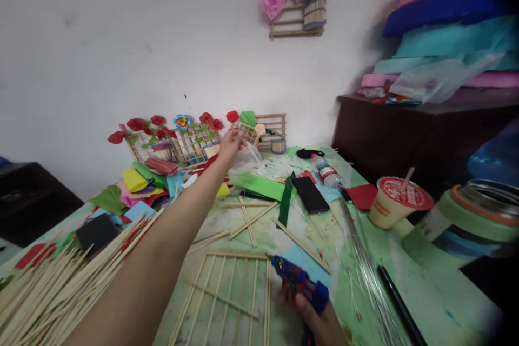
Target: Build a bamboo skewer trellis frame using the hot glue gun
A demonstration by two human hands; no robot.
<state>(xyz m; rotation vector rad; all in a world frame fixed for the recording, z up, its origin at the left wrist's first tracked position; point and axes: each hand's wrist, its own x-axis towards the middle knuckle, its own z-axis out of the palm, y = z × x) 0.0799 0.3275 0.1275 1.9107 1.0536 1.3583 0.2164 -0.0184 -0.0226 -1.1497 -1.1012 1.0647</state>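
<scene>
My left hand (232,144) stretches far across the table, its fingers closed at the edge of a clear plastic bag (248,158); what lies inside the bag is hard to make out. In my right hand (314,316) is a blue glue gun (298,278), its nozzle pointing left at the top right corner of a bamboo stick lattice (239,257). One loose stick lies slanted across that lattice. Just behind it, several sticks (253,219) cross each other on the table.
A big pile of sticks (44,292) and coloured paper (140,181) fill the left. To the right are a phone (311,194), a bottle (327,171), a lidded drink cup (399,200), a jar (466,221) and a black pen (401,305). Flower-decorated lattices (190,143) lean against the wall.
</scene>
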